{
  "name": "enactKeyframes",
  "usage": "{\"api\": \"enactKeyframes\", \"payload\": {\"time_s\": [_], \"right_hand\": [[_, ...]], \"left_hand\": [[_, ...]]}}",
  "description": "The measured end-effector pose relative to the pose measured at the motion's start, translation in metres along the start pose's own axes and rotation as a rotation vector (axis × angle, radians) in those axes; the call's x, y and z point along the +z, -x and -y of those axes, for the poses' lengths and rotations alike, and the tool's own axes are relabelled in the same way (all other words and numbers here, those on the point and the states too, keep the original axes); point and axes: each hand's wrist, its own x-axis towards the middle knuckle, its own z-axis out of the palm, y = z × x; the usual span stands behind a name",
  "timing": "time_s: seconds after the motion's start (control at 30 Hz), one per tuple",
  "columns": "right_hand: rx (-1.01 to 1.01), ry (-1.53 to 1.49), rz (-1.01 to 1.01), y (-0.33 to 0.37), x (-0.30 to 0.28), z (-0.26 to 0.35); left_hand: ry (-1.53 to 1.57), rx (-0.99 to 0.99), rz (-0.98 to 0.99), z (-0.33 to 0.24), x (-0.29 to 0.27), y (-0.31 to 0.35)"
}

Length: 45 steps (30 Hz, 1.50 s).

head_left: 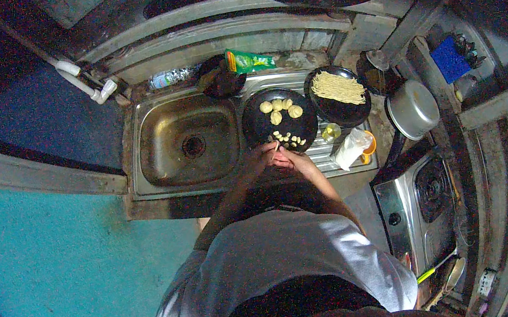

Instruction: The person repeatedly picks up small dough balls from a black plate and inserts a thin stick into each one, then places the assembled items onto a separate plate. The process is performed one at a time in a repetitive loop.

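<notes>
Small pale dough pieces (287,137) lie on a black plate (254,120) just beyond the left hand (263,153) and right hand (291,159), held together; whether they grip anything, I cannot tell. Dough balls (294,111) sit farther off, noodle strands (338,88) beyond and rightward.

I'm looking down into a kitchen here, and a small one at that: right in front of me there's a stainless-steel sink (156,178) with one rounded rectangular basin, its dark round drain (193,146) in plain sight, and a ribbed metal draining board (270,82) running off to the right. Food all over that side! I've got a round black plate (255,134) carrying pale balls that look like dough (294,111), and a second black plate (342,114) heaped with pale noodle-like strands (340,87). Swinging right, a silver metal pot (416,108), and below it a silver stove (390,195) with a dark round burner (433,190). Kitchen, clearly.
</notes>
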Motion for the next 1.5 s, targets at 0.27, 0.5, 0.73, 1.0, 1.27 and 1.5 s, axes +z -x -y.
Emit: {"api": "enactKeyframes", "payload": {"time_s": [0.27,0.5,0.73,1.0,1.27,1.5], "right_hand": [[0.105,0.189,-0.165,-0.01,-0.012,-0.005],[0.171,-0.272,-0.005,-0.021,-0.033,-0.017],[0.162,-0.451,-0.116,-0.021,-0.033,-0.015],[0.027,-0.318,-0.052,-0.013,-0.013,-0.007],[0.024,-0.084,-0.332,-0.021,-0.014,-0.013],[0.011,-0.391,-0.252,-0.02,-0.024,-0.009]], "left_hand": [[-0.463,0.05,-0.089,-0.002,-0.005,0.002],[-0.664,-0.042,-0.077,-0.03,0.006,0.011],[-0.858,0.02,-0.198,-0.013,-0.004,0.013],[-1.095,0.224,-0.249,-0.071,0.048,0.022],[-1.068,0.141,-0.308,-0.038,0.032,0.015],[-1.09,0.073,-0.289,-0.032,0.027,0.018]]}}
